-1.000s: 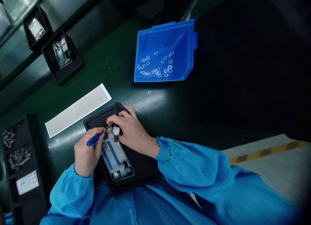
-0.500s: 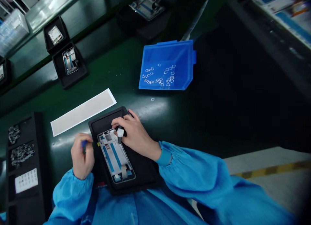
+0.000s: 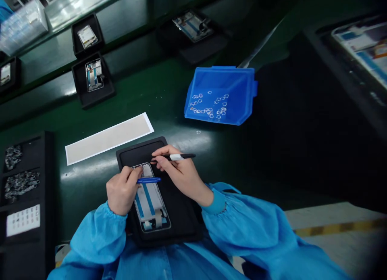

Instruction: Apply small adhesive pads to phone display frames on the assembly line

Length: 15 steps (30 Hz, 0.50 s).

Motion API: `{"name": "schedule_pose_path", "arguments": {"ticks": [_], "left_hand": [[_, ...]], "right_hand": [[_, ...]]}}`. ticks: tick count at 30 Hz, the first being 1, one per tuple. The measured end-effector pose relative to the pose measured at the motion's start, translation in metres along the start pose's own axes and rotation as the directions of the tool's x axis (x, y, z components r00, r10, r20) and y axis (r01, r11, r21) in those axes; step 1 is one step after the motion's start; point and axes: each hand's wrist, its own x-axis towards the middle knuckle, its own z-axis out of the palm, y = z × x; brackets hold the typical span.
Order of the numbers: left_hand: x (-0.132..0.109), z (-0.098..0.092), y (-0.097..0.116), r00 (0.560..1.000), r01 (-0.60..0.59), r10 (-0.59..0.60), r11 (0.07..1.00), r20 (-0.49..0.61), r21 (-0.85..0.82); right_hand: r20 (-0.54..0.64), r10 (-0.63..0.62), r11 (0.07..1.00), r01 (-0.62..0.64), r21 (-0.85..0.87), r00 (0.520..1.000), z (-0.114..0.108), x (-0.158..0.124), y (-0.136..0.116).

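Observation:
A phone frame [image 3: 151,203] with blue strips lies in a black holder tray [image 3: 178,215] at the near edge of the green bench. My left hand [image 3: 121,191] is closed on a blue pen-like tool [image 3: 148,180] lying across the frame's upper end. My right hand [image 3: 181,173] is closed on a thin black stick with a white band [image 3: 177,156], held level just above the tray's top edge. Both sleeves are blue.
A blue bin [image 3: 222,95] with several small white square parts sits behind; one loose part [image 3: 198,132] lies on the bench. A long white strip [image 3: 109,138] lies left. A black compartment rack [image 3: 26,191] stands far left. Black trays [image 3: 93,79] with phone frames sit behind.
My left hand came back over the frame with the blue tool turned crosswise. My right hand swung the black stick from upright to level. The view tilted upward.

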Motion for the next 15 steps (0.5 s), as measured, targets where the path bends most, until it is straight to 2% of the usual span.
{"name": "schedule_pose_path", "arguments": {"ticks": [3,7,9,12,15], "left_hand": [[0.002,0.002,0.001,1.0,-0.017,0.017,0.999,-0.019,-0.032],[0.0,-0.002,0.0,0.998,-0.057,0.055,0.988,-0.02,-0.143],[-0.003,-0.006,-0.002,1.0,-0.022,0.018,0.986,-0.026,-0.167],[-0.008,-0.009,-0.005,0.999,0.048,-0.05,0.992,-0.012,-0.113],[-0.015,-0.009,-0.008,0.997,0.074,-0.071,0.994,0.039,-0.08]], "right_hand": [[0.004,0.005,0.999,-0.004,-0.051,1.0,0.0,0.0,-0.002],[0.0,-0.048,0.984,0.048,-0.171,0.999,0.001,0.001,-0.006],[-0.012,-0.061,0.97,0.057,-0.236,0.998,0.002,0.001,-0.006],[-0.002,-0.086,0.949,0.081,-0.305,0.996,0.004,-0.001,-0.004],[0.046,-0.174,0.934,0.18,-0.309,0.984,0.005,-0.002,-0.002]]}}
